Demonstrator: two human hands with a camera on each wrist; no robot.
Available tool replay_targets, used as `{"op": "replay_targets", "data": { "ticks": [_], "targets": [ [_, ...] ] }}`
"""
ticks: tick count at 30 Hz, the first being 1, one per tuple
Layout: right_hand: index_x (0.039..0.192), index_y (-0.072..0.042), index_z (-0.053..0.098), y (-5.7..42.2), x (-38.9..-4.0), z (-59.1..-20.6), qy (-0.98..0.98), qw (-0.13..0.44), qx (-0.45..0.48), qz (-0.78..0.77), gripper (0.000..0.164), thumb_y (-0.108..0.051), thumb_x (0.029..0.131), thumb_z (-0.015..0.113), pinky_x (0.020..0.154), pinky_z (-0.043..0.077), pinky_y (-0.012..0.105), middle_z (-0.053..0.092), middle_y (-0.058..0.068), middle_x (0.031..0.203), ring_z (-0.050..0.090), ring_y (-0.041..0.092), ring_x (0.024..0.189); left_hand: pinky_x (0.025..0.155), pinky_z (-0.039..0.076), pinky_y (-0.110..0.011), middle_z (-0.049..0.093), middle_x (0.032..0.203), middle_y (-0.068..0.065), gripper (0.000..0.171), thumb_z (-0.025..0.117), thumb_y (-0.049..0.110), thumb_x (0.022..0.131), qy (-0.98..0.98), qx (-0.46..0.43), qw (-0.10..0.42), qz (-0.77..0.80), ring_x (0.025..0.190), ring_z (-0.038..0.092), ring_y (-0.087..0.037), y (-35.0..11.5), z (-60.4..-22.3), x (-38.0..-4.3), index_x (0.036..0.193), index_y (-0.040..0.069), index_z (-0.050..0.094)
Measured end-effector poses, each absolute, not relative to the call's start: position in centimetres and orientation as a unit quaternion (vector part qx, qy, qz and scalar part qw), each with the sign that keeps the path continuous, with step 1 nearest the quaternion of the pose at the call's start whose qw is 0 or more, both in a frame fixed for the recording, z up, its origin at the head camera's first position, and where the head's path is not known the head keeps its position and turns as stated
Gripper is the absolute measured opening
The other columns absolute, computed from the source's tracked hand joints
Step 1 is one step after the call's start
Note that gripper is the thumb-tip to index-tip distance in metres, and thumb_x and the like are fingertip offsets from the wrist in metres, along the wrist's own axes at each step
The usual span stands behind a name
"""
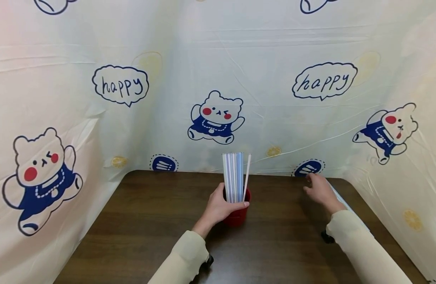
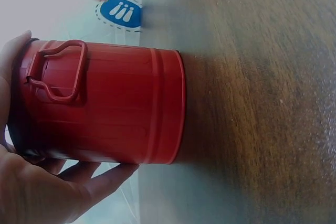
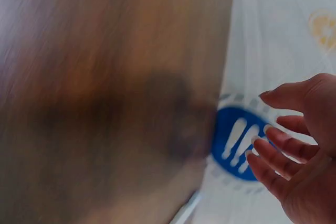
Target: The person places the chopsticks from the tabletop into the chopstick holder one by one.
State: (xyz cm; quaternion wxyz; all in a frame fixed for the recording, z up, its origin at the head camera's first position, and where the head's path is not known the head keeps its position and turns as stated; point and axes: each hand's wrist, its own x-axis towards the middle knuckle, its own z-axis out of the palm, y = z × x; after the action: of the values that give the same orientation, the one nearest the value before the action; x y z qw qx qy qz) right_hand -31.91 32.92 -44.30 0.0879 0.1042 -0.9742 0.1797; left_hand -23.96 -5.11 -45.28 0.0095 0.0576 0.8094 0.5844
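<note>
A red metal bucket [image 1: 236,219] stands on the table in the middle of the head view, holding a bundle of pastel-coloured straws [image 1: 233,177] upright. One pale straw [image 1: 247,173] leans apart on the right. My left hand [image 1: 219,203] grips the bucket from the left near its rim, thumb across the near side. In the left wrist view, a wire handle shows on the bucket [image 2: 121,103], with fingers wrapped behind it. Off to the right, my right hand [image 1: 321,192] hovers over the table's far right part. Its fingers are loosely bent and hold nothing in the right wrist view.
A long, thin light-blue and white strip [image 1: 349,207] lies along the table's right edge, partly behind my right forearm. The dark brown wooden table [image 1: 150,221] is bordered by a hanging cloth [image 1: 267,118] with printed bears at the back and sides.
</note>
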Motion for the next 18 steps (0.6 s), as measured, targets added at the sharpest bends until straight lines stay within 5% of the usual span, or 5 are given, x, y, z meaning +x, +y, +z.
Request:
{"op": "replay_targets", "data": {
  "ticks": [9, 18],
  "targets": [
    [0.132, 0.018, 0.049, 38.4, -30.9, -46.4, -0.988, 0.016, 0.018, 0.150, 0.052, -0.009, 0.090, 0.063, 0.079, 0.050, 0.065, 0.048, 0.040, 0.122, 0.053, 0.056, 0.108, 0.104, 0.047, -0.061, 0.056, 0.142, -0.008, 0.087, 0.090, 0.044, 0.075, 0.811, 0.049, 0.017, 0.582, 0.121, 0.058, -0.029, -5.0, -45.6, -23.9, 0.144, 0.018, 0.044],
    [0.118, 0.011, 0.053, 40.7, -29.9, -47.0, -0.989, 0.007, -0.028, 0.142, 0.038, -0.008, 0.087, 0.062, 0.060, 0.048, 0.059, 0.051, 0.033, 0.107, 0.057, 0.051, 0.094, 0.103, 0.046, -0.063, 0.055, 0.143, -0.009, 0.086, 0.089, 0.043, 0.076, 0.806, 0.049, 0.015, 0.589, 0.122, 0.058, -0.030, -5.0, -45.5, -23.9, 0.144, 0.017, 0.044]
  ]
}}
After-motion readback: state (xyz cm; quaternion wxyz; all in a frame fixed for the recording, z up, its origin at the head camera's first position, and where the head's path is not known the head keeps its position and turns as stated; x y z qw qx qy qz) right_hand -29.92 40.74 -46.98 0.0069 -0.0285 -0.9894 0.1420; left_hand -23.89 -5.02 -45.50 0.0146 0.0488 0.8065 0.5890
